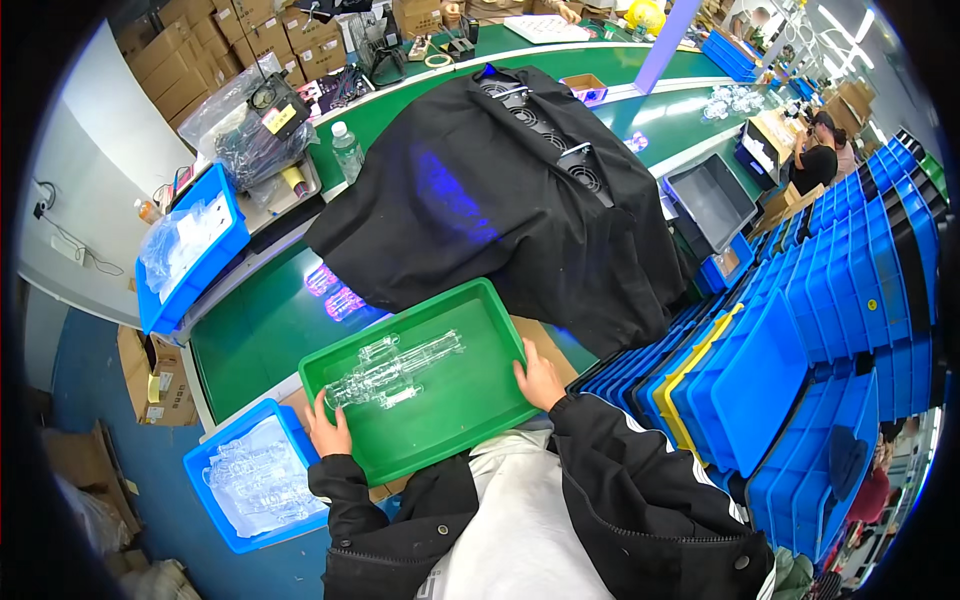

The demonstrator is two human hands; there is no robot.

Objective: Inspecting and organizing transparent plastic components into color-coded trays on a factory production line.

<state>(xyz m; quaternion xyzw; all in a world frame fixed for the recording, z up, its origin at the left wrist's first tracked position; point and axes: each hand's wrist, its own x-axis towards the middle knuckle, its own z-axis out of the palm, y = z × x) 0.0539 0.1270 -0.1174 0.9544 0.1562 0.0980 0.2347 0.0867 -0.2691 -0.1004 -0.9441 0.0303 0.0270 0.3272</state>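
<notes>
A green plastic tray (440,452) sits tilted in front of me between both hands. Several clear, transparent plastic parts (390,372) lie grouped in its left half. My left hand (328,432) grips the tray's left rim, its fingertips close to the clear parts. On the right rim my right hand (540,378) has hold, with thumb and fingers over the edge. Beyond the tray, a black cloth (400,210) drapes over a hood with round fans (525,115), and purple-lit clear parts (335,292) show at its left edge.
A blue bin (240,540) with clear parts on a white liner stands at lower left. Stacked blue bins (760,370) rise close on my right. The green conveyor belt (240,335) runs under the cloth. A clear bottle (346,150) stands behind; another person (815,160) is far right.
</notes>
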